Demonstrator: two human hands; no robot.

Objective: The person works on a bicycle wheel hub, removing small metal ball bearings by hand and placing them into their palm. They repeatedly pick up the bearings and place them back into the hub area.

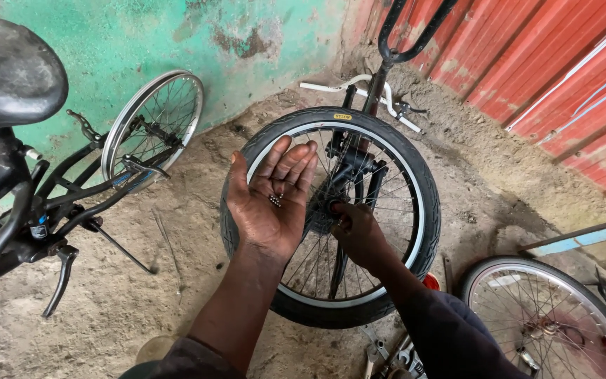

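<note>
left hand (273, 200) spread, cupping tiny steel balls (275, 200); right hand (356, 231) fingertips hidden at wheel (331, 214) hub

Pretty rough spot: bare dirt floor (142, 295), a green wall (177, 35) with paint peeling off in patches, and red corrugated metal sheeting (555, 63) on the right. Plain daylight.
</note>
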